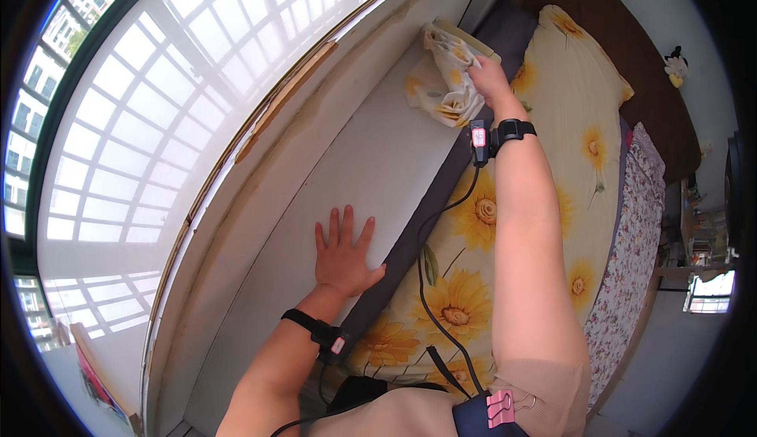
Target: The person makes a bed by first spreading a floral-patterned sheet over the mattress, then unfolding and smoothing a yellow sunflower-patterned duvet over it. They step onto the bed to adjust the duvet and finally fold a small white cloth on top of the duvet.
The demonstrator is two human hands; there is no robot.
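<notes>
My left hand [348, 262] rests palm down with spread fingers on a smooth white ledge [355, 159] beside the bed. Nothing is held in it. My right hand [491, 81] reaches to the far end of the ledge, its fingers closed on a bunched white cloth with yellow flowers [455, 82]. Part of that cloth hangs loosely over the ledge. Just behind it a pale yellow flat edge [467, 37] shows, mostly hidden. To the right of the ledge lies a grey-purple mattress side [414, 242], topped by a yellow sheet with sunflowers [455, 316].
A sunflower pillow [568, 52] leans by the brown headboard [644, 64]. Floral bedding [633, 218] covers the far bed side. A raised sill with a chipped wooden edge [284, 103] runs along the left, below barred windows. A black cable [423, 295] trails from my right wrist strap.
</notes>
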